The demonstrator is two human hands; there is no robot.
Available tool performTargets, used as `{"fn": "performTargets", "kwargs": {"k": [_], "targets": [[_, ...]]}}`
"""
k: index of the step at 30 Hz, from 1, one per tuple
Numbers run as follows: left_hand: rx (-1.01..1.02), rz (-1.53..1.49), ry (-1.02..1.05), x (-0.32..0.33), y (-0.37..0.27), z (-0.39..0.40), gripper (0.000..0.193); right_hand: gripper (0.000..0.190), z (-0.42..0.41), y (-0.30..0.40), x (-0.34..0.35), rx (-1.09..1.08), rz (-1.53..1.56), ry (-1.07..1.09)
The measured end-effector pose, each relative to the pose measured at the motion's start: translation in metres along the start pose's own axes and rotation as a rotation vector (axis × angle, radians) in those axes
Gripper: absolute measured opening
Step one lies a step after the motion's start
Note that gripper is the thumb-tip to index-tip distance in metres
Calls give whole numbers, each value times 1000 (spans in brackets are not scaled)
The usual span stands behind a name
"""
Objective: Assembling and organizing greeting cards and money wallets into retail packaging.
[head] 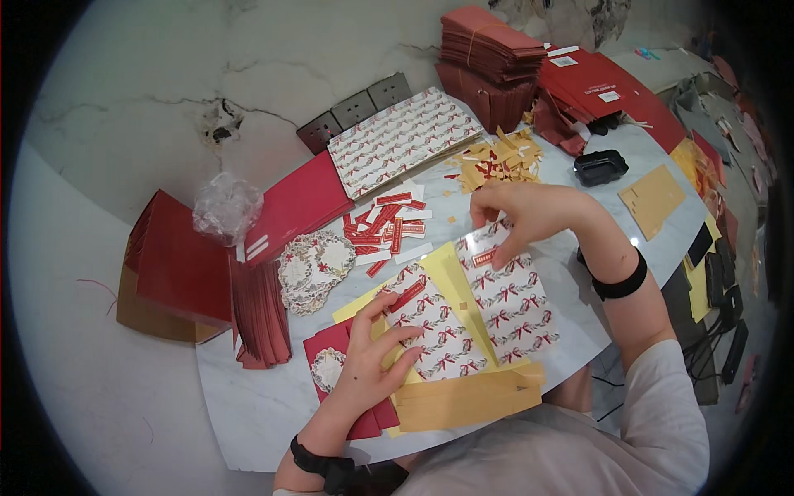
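Observation:
My left hand (378, 353) lies with spread fingers on a white card with a garland and red bow print (443, 344). A red label strip (409, 294) sits near that card's top, by my index fingertip. My right hand (527, 214) pinches the top of a second card of the same print (515, 310), thumb in front beside its red label (484, 257). This card is tilted up from the yellow sheet (437, 263) beneath. Under my left hand are red envelopes (369, 428), with a round wreath sticker (329, 369) on one. A tan paper strip (468, 403) lies nearest my body.
Beyond my hands lie loose red label strips (388, 229), wreath cutouts (316, 266), tan paper scraps (502, 161) and a printed stack (406, 139). Red envelope stacks (490, 56) stand at the back. At the right is a black tray (600, 167); at the left, a cardboard box (155, 316).

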State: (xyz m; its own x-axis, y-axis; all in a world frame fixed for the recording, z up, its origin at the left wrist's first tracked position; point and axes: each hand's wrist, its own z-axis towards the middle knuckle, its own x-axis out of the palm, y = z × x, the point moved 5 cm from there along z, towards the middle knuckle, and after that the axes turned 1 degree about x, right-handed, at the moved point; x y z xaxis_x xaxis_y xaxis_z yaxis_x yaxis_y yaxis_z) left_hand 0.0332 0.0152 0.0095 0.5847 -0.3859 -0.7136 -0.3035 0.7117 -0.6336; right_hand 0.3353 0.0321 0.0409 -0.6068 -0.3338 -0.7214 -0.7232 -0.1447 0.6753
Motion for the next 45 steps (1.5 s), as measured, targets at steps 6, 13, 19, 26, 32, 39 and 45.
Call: {"fn": "performTargets", "kwargs": {"k": [6, 13, 19, 26, 32, 39, 45], "targets": [[340, 167, -211, -25, -14, -15, 26, 55, -4, -6, -30, 90, 488, -218], [371, -47, -786, -70, -17, -28, 10, 36, 5, 8, -28, -73, 1297, -304], [384, -389, -1149, -95, -1, -35, 20, 48, 38, 64, 37, 45, 850, -52], [228, 634, -462, -136, -65, -26, 28, 72, 87, 43, 71, 26, 73, 25], [-565, 424, 99, -131, -48, -98, 23, 70, 91, 32, 74, 28, 101, -14], [-430, 171, 19, -71, -30, -128, 28, 48, 87, 44, 62, 135, 348, 118], [-350, 319, -133, -57, -27, -131, 27, 49, 66, 70, 10, 99, 719, 26]]}}
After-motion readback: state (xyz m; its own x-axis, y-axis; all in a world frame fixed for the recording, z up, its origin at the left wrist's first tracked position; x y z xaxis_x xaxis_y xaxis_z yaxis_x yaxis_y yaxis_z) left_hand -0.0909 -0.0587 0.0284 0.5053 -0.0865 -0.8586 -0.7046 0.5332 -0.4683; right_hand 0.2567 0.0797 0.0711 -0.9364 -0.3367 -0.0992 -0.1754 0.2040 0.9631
